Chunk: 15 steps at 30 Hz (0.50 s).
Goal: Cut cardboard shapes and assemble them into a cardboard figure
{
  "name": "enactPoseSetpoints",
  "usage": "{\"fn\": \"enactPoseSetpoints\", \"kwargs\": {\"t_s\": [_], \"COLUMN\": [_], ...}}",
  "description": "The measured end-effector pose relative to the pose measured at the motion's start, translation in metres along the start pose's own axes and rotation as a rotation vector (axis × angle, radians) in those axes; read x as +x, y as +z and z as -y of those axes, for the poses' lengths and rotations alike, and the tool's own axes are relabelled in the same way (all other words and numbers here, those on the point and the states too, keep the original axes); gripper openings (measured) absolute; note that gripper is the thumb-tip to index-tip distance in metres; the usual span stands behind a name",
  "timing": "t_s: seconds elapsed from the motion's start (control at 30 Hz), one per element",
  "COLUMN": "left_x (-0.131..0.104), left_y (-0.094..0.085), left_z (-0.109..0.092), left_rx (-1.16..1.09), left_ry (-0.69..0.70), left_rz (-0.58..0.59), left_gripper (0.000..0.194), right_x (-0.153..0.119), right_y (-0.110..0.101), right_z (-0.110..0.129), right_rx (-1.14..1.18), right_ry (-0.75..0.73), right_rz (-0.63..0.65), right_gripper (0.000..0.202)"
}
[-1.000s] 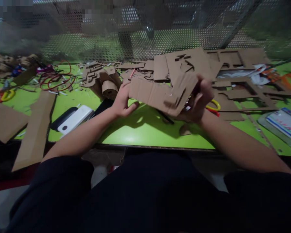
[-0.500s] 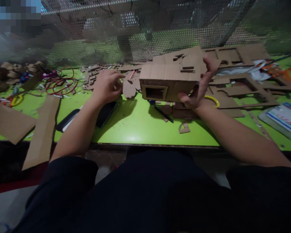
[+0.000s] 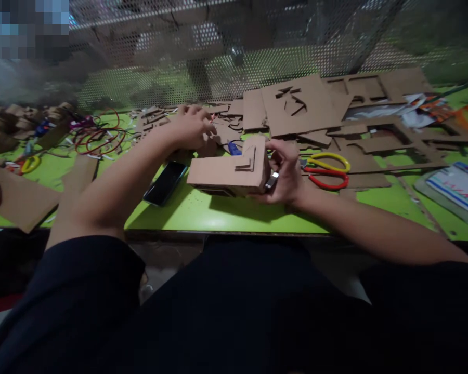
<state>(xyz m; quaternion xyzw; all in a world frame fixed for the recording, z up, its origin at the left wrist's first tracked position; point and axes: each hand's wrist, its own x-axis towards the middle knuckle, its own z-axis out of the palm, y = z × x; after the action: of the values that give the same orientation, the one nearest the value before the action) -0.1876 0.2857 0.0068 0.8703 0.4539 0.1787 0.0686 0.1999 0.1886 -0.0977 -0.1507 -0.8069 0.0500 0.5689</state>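
Note:
My right hand [image 3: 284, 174] is closed around the right end of a small cardboard box model [image 3: 222, 174], held low over the green table. Layered L-shaped cardboard pieces stand on its upper face. A small shiny metal piece [image 3: 272, 180] shows between the box and my right fingers; its kind is unclear. My left hand [image 3: 195, 127] reaches across to the cardboard scraps, fingers bent and spread apart, over a rounded cardboard piece [image 3: 206, 144]. Whether the fingertips touch it is hard to see. A dark phone [image 3: 166, 183] lies below my left wrist.
Scissors with red and yellow handles [image 3: 327, 170] lie right of my right hand. Behind are cut cardboard sheets [image 3: 304, 111] and a perforated metal screen [image 3: 218, 67]. Red wire [image 3: 99, 136] coils at left. A plastic packet [image 3: 454, 195] sits at the right edge.
The box model has come down and left in my right hand, its window side now turned mostly out of sight. My left hand has moved right and farther back. The scissors are now more exposed.

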Motion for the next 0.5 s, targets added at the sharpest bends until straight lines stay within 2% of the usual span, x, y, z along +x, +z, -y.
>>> {"fn": "enactPoseSetpoints", "kwargs": {"t_s": [0.07, 0.17, 0.23, 0.3, 0.37, 0.43, 0.47, 0.5], "left_x": [0.010, 0.020, 0.028, 0.034, 0.032, 0.015, 0.000, -0.018], "left_y": [0.009, 0.013, 0.001, -0.023, -0.052, -0.073, -0.076, -0.074], "left_z": [-0.008, -0.016, -0.015, -0.015, -0.024, -0.050, -0.069, -0.092], "left_rx": [-0.063, -0.194, -0.208, -0.183, -0.159, -0.164, -0.197, -0.351], "left_ry": [0.026, 0.110, 0.121, 0.079, 0.018, -0.008, -0.012, -0.031], "left_rz": [0.077, 0.011, -0.057, -0.123, -0.264, -0.448, -0.565, -0.700], "left_gripper": [0.051, 0.056, 0.063, 0.066, 0.064, 0.058, 0.054, 0.056], "right_x": [-0.004, -0.006, -0.003, 0.005, 0.017, 0.032, 0.040, 0.049], "right_y": [0.008, 0.010, 0.007, 0.002, -0.006, -0.019, -0.028, -0.039], "right_z": [0.013, 0.016, 0.011, 0.003, -0.003, -0.006, -0.005, -0.003], "right_rx": [-0.014, -0.070, -0.097, -0.099, -0.100, -0.105, -0.101, -0.091], "right_ry": [0.015, 0.062, 0.076, 0.047, 0.012, 0.026, 0.054, 0.087], "right_rz": [0.017, 0.109, 0.140, 0.093, 0.005, -0.072, -0.103, -0.123], "right_gripper": [0.143, 0.141, 0.141, 0.126, 0.092, 0.062, 0.059, 0.063]}}
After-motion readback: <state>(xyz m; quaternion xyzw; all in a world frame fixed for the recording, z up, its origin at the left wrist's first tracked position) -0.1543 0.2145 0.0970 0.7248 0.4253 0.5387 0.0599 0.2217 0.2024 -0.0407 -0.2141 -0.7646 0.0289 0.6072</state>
